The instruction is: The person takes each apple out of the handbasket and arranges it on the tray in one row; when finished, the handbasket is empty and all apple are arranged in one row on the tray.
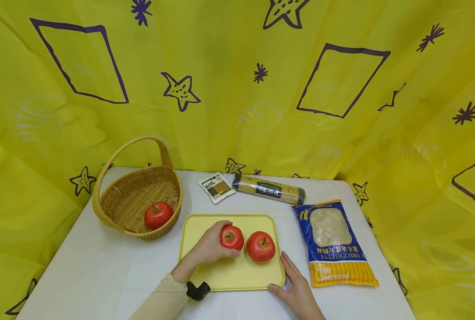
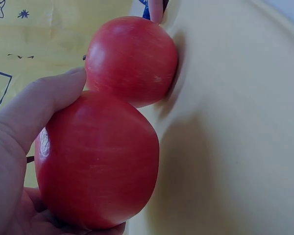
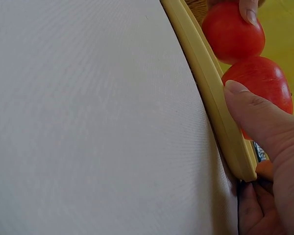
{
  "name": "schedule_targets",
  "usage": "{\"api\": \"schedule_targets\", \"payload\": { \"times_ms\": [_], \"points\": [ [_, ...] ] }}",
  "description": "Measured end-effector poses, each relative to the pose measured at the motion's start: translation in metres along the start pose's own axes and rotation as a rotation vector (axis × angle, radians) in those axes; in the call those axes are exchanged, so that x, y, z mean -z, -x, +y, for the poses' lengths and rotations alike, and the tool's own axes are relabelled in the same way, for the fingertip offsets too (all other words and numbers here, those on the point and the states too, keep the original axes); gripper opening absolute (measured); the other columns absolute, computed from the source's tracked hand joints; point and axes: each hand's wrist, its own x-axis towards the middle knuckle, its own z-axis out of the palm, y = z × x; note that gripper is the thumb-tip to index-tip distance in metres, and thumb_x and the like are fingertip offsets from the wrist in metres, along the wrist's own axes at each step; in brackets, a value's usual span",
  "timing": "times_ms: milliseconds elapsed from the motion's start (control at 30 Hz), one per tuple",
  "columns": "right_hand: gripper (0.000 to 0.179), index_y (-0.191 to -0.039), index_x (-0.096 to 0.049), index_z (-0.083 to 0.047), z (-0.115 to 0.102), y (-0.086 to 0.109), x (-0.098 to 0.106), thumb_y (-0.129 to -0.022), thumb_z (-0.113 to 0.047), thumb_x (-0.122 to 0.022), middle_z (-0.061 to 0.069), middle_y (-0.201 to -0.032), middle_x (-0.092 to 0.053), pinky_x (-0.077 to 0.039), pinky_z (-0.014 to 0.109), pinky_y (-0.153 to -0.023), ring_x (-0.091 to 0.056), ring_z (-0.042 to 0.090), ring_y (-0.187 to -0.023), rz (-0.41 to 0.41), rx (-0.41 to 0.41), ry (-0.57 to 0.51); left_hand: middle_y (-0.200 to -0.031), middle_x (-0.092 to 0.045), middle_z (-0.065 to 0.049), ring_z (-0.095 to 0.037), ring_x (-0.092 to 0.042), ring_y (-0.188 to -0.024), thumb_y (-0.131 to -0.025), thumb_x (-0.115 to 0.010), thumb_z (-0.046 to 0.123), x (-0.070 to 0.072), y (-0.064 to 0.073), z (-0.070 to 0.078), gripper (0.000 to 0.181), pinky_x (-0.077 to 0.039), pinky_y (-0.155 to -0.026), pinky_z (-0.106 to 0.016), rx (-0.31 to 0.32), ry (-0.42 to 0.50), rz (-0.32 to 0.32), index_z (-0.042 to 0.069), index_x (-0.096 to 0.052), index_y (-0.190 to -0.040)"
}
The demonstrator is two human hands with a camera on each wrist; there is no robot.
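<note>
The left hand [image 1: 213, 245] grips one apple [image 1: 232, 238] over the tray [image 1: 237, 276]; contact with it cannot be confirmed. The right hand [image 1: 296, 291] holds the tray's near right corner between thumb and fingers. A second apple [image 1: 261, 247] rests on the tray's right half.

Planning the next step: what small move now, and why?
Probably settle the held apple on the tray, then ease the left hand off: the apple is gripped over the tray, a second apple sits there, and the right hand is at the tray's edge.
</note>
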Motion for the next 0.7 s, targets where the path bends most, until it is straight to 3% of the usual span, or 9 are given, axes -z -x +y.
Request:
{"api": "schedule_targets", "payload": {
  "times_ms": [700],
  "points": [
    [0.089, -0.144, -0.043, 0.004, -0.0026, 0.0009, 0.0006, -0.076, -0.037, -0.083, 0.012, -0.153, -0.036, -0.014, 0.007, -0.101, -0.033, 0.033, -0.137, 0.008, 0.012, -0.019, -0.123, -0.051, -0.01, -0.025, -0.054, -0.107, -0.069, -0.089, 0.028, -0.0106, 0.0083, -0.0092, 0.086, -0.047, -0.089, -0.044, -0.009, 0.022, -0.058, 0.002, -0.044, -0.137]
  ]
}}
